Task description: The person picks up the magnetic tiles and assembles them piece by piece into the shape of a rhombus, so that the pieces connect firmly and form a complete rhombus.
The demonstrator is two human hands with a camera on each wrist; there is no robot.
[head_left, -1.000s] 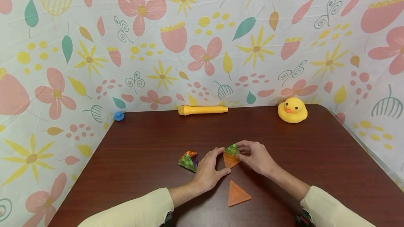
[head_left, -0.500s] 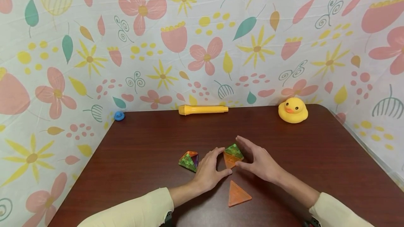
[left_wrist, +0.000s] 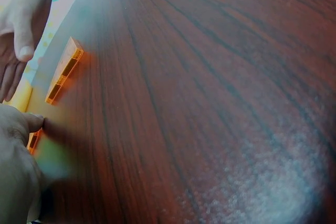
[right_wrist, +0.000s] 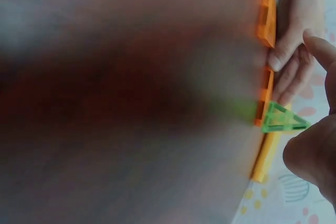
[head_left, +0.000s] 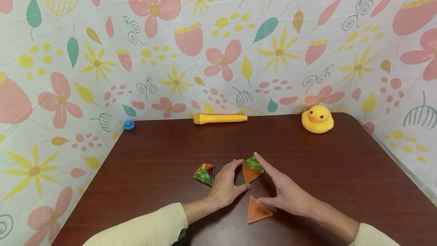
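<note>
An orange triangular magnetic tile [head_left: 252, 175] lies on the table with a green triangular tile [head_left: 253, 163] standing up along its far edge. My left hand [head_left: 225, 185] spans the near-left side, its index finger and thumb at the corners of that orange tile. Above the table my right hand [head_left: 290, 193] is spread: the index fingertip is close to the green tile, and the thumb overlaps the top corner of a loose orange triangular tile [head_left: 258, 211] in the head view. Whether that thumb touches it I cannot tell. The right wrist view shows the green tile [right_wrist: 281, 119] upright.
Left of my left hand sits a small cluster of green, orange and purple tiles [head_left: 203, 174], partly behind the hand. Along the table's back edge are a blue toy duck [head_left: 129, 125], a yellow toy microphone [head_left: 221, 119] and a yellow rubber duck [head_left: 317, 119]. Flowered cloth [head_left: 218, 48] hangs behind.
My right hand has let go of the green tile, spread its fingers and moved nearer, its thumb now over the loose orange tile. My left hand has stayed nearly still.
</note>
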